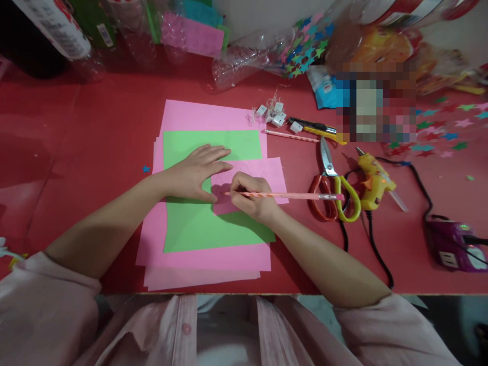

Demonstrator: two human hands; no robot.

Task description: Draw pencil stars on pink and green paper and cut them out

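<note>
My right hand (253, 195) is closed around a pink pencil (293, 195), whose tip meets a small pink sheet (269, 175). My left hand (198, 173) lies flat, fingers spread, across the left edge of that sheet and the green sheet (190, 229) beneath it. Larger pink sheets (232, 258) lie stacked under the green one. Whether the pencil has left marks is too small to tell.
Right of the paper lie scissors (328, 173), a yellow glue gun (373, 183) with a black cord, a utility knife (314, 126), another pencil (292, 135) and small white tags (276, 116). Plastic bottles (244, 58) line the back; a purple power socket (453, 246) is far right.
</note>
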